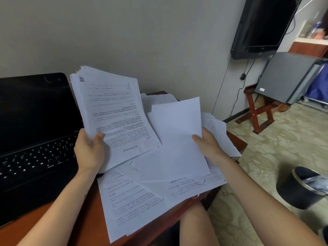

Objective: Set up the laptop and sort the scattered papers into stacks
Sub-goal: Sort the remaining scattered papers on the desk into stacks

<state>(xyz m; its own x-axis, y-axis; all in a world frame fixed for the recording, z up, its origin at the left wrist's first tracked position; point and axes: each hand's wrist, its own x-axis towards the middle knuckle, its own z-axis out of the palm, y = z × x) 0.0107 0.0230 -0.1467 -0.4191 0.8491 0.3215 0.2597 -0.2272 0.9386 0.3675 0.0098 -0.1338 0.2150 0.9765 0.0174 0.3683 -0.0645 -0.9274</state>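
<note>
At six o'clock, nearest the camera, a bare knee (195, 226) shows under the edge of the reddish-brown wooden desk (85, 215). Loose white printed sheets (127, 206) lie fanned over the desk's right end, some hanging past its front edge; their print is dense Chinese text, too small to read apart from numbered clause headings.

At nine o'clock sits the open black laptop (33, 139), its screen dark, its white-lettered keyboard just beside the left hand (89, 153). That hand grips a thick sheaf of white printed pages (113, 114) by its lower corner, thumb on top, the sheaf tilted up and away towards eleven o'clock. The top page faces away from the viewer, upside down, with a large heading near the thumb, a ruled table and a small square code at the far end.

The right hand (208, 144), at centre, pinches a blank white sheet (175, 137) at its right edge, thumb over the face, the sheet lifted above the scattered pile and overlapping the sheaf's lower right corner.

At four o'clock a black round waste bin (301, 190) with a metal rim stands on patterned beige carpet (266, 150). Farther, at two o'clock, a grey box-shaped cabinet (285, 77) rests on a red wooden folding stand (257, 112). At one o'clock a black flat television (262, 25) hangs on the pale wall (124, 32), cables trailing below it.
</note>
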